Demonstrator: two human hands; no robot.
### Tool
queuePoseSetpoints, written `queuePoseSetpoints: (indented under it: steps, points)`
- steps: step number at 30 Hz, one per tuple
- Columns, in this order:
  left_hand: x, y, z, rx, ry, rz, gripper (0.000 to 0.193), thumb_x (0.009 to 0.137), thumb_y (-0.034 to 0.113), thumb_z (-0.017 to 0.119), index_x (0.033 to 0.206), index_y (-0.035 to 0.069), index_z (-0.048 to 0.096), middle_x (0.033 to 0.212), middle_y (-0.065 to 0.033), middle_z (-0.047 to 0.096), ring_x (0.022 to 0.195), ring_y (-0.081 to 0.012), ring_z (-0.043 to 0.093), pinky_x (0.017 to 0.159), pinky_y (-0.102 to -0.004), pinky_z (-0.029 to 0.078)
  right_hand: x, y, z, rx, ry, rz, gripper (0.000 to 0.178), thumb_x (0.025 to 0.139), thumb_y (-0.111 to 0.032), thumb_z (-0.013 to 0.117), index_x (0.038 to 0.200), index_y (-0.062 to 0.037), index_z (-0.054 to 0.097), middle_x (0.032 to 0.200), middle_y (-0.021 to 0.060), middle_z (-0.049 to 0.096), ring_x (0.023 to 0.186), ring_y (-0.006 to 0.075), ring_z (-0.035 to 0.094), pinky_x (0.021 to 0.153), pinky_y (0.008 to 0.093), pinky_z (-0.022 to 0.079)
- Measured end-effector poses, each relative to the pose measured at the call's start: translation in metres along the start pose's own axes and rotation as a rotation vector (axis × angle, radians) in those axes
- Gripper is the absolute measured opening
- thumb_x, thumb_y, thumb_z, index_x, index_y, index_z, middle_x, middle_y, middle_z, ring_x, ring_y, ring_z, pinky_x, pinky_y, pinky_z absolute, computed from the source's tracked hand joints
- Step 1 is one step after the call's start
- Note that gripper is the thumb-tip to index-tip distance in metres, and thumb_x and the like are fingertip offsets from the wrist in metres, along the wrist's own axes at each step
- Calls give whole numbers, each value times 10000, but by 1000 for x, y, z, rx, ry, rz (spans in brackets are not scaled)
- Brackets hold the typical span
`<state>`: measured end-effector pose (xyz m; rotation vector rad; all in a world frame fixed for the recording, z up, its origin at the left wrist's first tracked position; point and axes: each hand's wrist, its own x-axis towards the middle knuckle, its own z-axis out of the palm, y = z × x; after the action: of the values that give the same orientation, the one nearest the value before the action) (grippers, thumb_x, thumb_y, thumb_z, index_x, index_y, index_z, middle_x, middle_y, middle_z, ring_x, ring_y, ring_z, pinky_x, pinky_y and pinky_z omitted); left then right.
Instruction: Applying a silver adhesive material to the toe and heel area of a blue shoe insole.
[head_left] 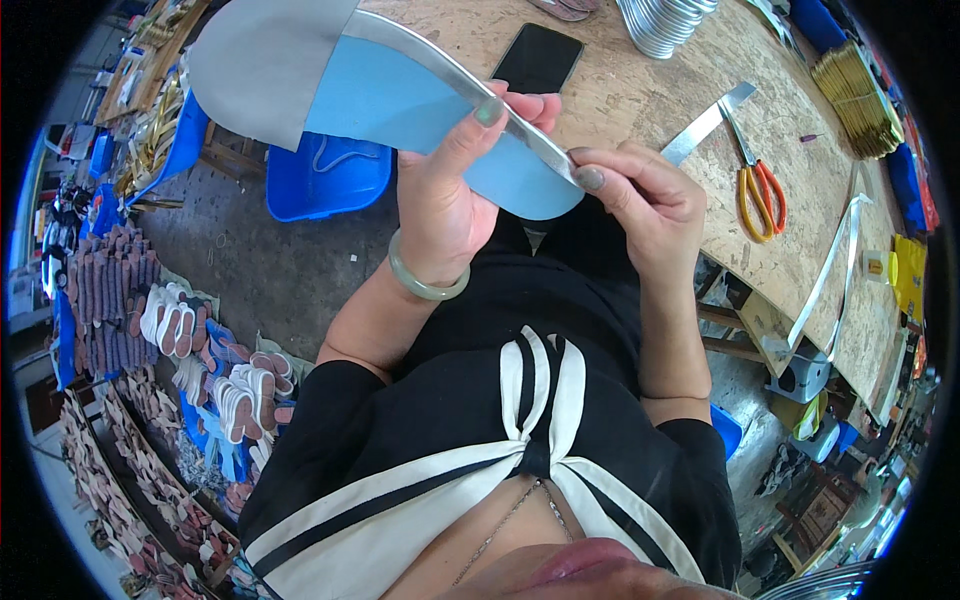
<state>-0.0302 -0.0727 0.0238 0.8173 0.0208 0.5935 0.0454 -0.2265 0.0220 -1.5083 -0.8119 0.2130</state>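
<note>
Just above the middle of the frame, the right hand (pixel 655 210) pinches the silver strip (pixel 425 50) at the rounded end of a blue sole-shaped piece (pixel 375 95), which the left hand (pixel 440 195) grips between thumb and fingers, its grey end reaching the upper left. Beyond, on the counter (pixel 815 215), scissors (pixel 764 200) lie at right and a dark phone (pixel 540 58) at top centre.

head cam | txt: none legible | lbls/nos.: none readable | signs: none readable
</note>
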Motion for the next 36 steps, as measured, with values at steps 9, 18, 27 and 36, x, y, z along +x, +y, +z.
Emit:
queuePoseSetpoints:
  steps: [9,18,27,36]
  points:
    - [-5,-16,0,192,-18,23,317,910,185,579,1122,-45,525,984,-190,650,886,-284,659,813,-394,522,-3,1,1,-174,3,-17,114,828,-103,654,892,-20,698,742,82,661,662,152,626,600,274,480]
    - [18,47,13,1461,-846,596,345,717,133,756,1024,12,654,972,-151,657,894,-272,635,823,-341,484,28,-31,-58,-690,65,-521,63,720,-96,671,752,-47,647,641,70,587,560,208,579,503,289,451]
    - [82,60,61,1493,-994,-22,180,809,74,601,964,-15,599,761,-172,623,715,-291,613,695,-379,471,75,-83,-47,-739,-265,-591,196,808,-199,663,940,-57,688,692,42,629,594,124,588,520,270,462]
    - [49,48,64,1071,-820,-482,251,886,154,612,1048,-27,547,840,-102,654,738,-127,634,714,-258,520,58,-65,-85,84,-85,-119,177,847,-98,647,1017,-70,603,758,40,659,550,24,545,448,124,359]
